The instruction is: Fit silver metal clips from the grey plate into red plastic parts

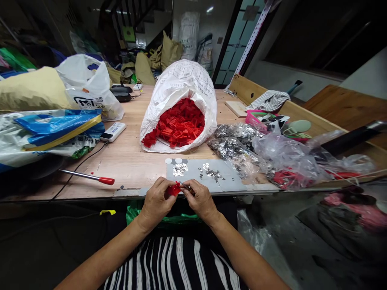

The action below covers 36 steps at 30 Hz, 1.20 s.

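At the near edge of the wooden surface, the left grip pinches a small red piece between thumb and fingers. Close against it, the right grip is closed on a slim dark implement, its thin tip at the red piece; its exact kind is too small to tell.

Just beyond the fingers lies a grey mat with two scatterings of tiny metal parts: a bright silver cluster on the left and a looser, partly darker one on the right. Farther back, a white woven sack lies on its side, its mouth facing the person and filled with red pieces like the one held.

To the right of the sack, clear bags of metal parts lie beside a crumpled translucent plastic bag, with a pink basket behind. Leftward, a metal lever with a red handle points toward the hands, and a white rectangular device with a black cable lies near a white shopping bag.
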Tool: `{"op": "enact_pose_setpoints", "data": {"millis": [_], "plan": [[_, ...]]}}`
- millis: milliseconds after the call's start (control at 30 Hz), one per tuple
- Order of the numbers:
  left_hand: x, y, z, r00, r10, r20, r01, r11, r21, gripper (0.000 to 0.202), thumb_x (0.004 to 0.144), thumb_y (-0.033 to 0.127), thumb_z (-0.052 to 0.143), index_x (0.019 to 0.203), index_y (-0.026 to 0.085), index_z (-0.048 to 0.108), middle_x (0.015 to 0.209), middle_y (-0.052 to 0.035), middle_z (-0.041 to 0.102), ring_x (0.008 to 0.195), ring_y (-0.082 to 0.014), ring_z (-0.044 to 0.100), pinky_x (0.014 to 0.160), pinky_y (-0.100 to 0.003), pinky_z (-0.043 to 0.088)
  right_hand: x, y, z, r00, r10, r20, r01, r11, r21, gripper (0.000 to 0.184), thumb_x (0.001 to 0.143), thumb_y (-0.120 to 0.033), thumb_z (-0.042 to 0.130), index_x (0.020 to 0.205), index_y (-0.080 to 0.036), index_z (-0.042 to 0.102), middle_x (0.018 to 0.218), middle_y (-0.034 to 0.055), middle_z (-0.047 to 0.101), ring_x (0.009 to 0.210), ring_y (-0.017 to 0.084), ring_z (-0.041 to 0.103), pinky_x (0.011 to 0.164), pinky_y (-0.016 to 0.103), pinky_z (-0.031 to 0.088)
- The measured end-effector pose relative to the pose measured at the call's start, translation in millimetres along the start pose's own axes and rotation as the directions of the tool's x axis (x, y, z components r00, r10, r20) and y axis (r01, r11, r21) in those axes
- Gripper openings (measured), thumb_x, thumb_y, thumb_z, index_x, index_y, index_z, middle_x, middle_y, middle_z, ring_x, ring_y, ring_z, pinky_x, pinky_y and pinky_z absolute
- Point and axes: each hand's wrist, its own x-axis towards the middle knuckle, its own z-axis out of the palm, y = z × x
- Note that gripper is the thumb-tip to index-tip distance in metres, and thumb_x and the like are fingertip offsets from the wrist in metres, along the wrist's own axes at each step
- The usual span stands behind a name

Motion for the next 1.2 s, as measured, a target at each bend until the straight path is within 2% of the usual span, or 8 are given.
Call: {"op": "enact_pose_setpoints", "data": {"millis": [333, 467, 667, 833, 967, 1067, 1200], "plan": [[-5, -1, 4.2, 0.996, -0.061, -0.069, 0.055, 0.995, -0.086, 0.022, 0.072, 0.011, 0.062, 0.091, 0.021, 0.063, 0.082, -0.0019, 0.059, 0.072, -0.0137, 0.058, 0.06, -0.024, 0.052, 1, -1, -3, 0.995, 0.101, 0.022, -0.102, 0.991, 0.091, 0.015, 0.09, -0.028, 0.052, 0.086, -0.02, 0.064, 0.077, 0.0022, 0.064, 0.065, 0.014, 0.057, 0.061, 0.024, 0.045], [-7, -1, 5.0, 0.995, -0.068, -0.08, 0.061, 0.994, -0.089, 0.022, 0.072, 0.011, 0.062, 0.092, 0.021, 0.063, 0.083, -0.0022, 0.059, 0.073, -0.0141, 0.059, 0.061, -0.025, 0.053, -2, 0, -3, 0.994, 0.107, 0.024, -0.109, 0.987, 0.117, 0.014, 0.089, -0.028, 0.053, 0.088, -0.02, 0.065, 0.08, 0.003, 0.064, 0.066, 0.014, 0.057, 0.06, 0.024, 0.044], [-7, 3, 4.8, 0.998, -0.058, -0.011, 0.057, 0.994, -0.089, 0.022, 0.072, 0.011, 0.062, 0.091, 0.022, 0.064, 0.082, -0.0027, 0.059, 0.074, -0.0151, 0.059, 0.063, -0.026, 0.054, -2, 2, -4, 0.995, 0.102, 0.02, -0.103, 0.99, 0.095, 0.01, 0.085, -0.02, 0.056, 0.091, -0.021, 0.064, 0.084, 0.002, 0.066, 0.069, 0.014, 0.059, 0.064, 0.024, 0.047], [-8, 2, 6.6, 0.996, -0.071, -0.056, 0.066, 0.993, -0.094, 0.022, 0.073, 0.013, 0.062, 0.093, 0.023, 0.063, 0.085, -0.0028, 0.06, 0.075, -0.0155, 0.06, 0.063, -0.026, 0.055, -1, 1, -9, 0.994, 0.082, 0.07, -0.089, 0.992, 0.094, 0.015, 0.089, -0.025, 0.053, 0.089, -0.02, 0.066, 0.08, 0.0029, 0.064, 0.068, 0.014, 0.057, 0.063, 0.025, 0.045], [-9, 0, 7.3, 0.997, -0.067, -0.046, 0.064, 0.995, -0.076, 0.022, 0.073, 0.012, 0.061, 0.093, 0.022, 0.063, 0.085, -0.0029, 0.059, 0.075, -0.0154, 0.06, 0.063, -0.026, 0.054, -2, 5, -15, 0.983, 0.131, 0.132, -0.154, 0.971, 0.182, 0.018, 0.089, -0.028, 0.051, 0.094, -0.02, 0.067, 0.085, 0.0031, 0.065, 0.07, 0.014, 0.058, 0.064, 0.025, 0.045], [-9, 0, 6.8, 0.998, -0.055, -0.033, 0.052, 0.997, -0.063, 0.024, 0.072, 0.01, 0.061, 0.093, 0.022, 0.063, 0.085, -0.0029, 0.059, 0.076, -0.0154, 0.059, 0.064, -0.026, 0.054, -2, 8, -19, 0.974, 0.19, 0.127, -0.215, 0.949, 0.231, 0.019, 0.089, -0.03, 0.052, 0.099, -0.02, 0.064, 0.089, 0.0024, 0.066, 0.075, 0.014, 0.058, 0.068, 0.025, 0.046], [-8, 2, 6.6, 0.999, -0.041, -0.019, 0.04, 0.997, -0.063, 0.025, 0.072, 0.009, 0.061, 0.094, 0.022, 0.063, 0.085, -0.0029, 0.059, 0.076, -0.0154, 0.059, 0.065, -0.026, 0.053, 0, 10, -17, 0.962, 0.236, 0.139, -0.264, 0.935, 0.235, 0.013, 0.085, -0.03, 0.056, 0.09, -0.019, 0.061, 0.082, -0.0002, 0.062, 0.072, 0.013, 0.055, 0.068, 0.024, 0.044]]}}
